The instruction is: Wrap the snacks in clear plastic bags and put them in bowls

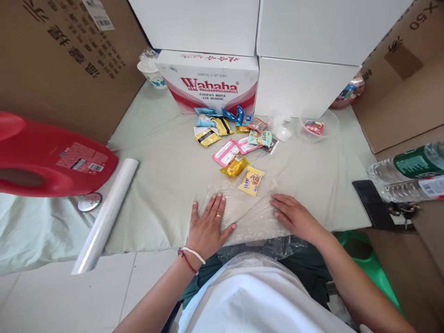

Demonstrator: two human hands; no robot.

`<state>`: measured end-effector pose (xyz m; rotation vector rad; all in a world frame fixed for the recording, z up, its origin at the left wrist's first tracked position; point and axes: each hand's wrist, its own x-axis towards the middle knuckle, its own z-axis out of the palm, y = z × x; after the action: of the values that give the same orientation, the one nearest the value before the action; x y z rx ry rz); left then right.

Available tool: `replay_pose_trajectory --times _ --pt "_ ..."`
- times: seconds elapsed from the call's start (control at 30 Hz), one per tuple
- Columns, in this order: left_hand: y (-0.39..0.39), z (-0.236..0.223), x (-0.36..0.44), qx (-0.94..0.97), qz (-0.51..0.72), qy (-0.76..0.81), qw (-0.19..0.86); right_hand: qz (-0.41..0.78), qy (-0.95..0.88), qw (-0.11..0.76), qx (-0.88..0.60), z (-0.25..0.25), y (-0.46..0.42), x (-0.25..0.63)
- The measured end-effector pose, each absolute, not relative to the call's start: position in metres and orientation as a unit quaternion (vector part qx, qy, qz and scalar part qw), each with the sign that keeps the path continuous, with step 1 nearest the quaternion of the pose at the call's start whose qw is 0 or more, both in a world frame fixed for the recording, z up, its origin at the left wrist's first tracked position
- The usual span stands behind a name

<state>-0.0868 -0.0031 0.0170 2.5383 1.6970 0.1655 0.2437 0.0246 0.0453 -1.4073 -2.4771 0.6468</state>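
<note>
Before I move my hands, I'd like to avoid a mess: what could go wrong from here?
The clear plastic sheet under your left hand and right hand is wrinkled; sliding either could bunch it up.
The yellow snack packet lies on its far part, so a tug might drag it.
The film roll sticks out past the table edge; a bump could tip it off.

A big red plastic jug (pixel 69 162) is on the left near a small round silver tin (pixel 89 202), and a white paper cup with blue leaves (pixel 154 76) sits between a brown cardboard box (pixel 69 60) and a white and red Wahaha water box (pixel 211 85). 3 plain white boxes (pixel 301 85) make a wall with the water box, 2 high. On the right, 2 clear plastic bottles (pixel 412 164) lie by a flat black thing (pixel 373 203) and some metal keys (pixel 407 211), above a green plastic stool (pixel 374 268).
</note>
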Motion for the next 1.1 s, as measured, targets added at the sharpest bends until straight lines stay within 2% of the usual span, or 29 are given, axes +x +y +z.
replay_pose_trajectory --times 0.1,0.2,0.43,0.53,0.7,1.0,1.1 --pt "-0.004 0.016 -0.090 0.832 0.060 0.550 0.047 0.210 -0.812 0.140 -0.527 0.059 0.045 0.264" --pt "-0.003 0.016 -0.089 0.833 0.069 0.546 0.048 0.165 -0.796 0.135 -0.566 0.077 0.083 0.261" --pt "-0.002 0.016 -0.090 0.830 0.087 0.548 0.052 0.060 -0.818 0.046 -0.570 0.088 0.180 0.191" --pt "-0.003 0.016 -0.090 0.828 0.096 0.549 0.062 0.053 -0.850 -0.013 -0.524 0.086 0.200 0.160" --pt "-0.003 0.017 -0.090 0.817 0.107 0.559 0.095 -0.009 -0.840 -0.120 -0.529 0.088 0.223 0.130" --pt "-0.003 0.020 -0.091 0.813 0.117 0.560 0.111 0.000 -0.813 -0.259 -0.522 0.108 0.268 0.110" --pt "-0.003 0.020 -0.092 0.814 0.120 0.557 0.114 -0.006 -0.805 -0.263 -0.532 0.126 0.268 0.103"
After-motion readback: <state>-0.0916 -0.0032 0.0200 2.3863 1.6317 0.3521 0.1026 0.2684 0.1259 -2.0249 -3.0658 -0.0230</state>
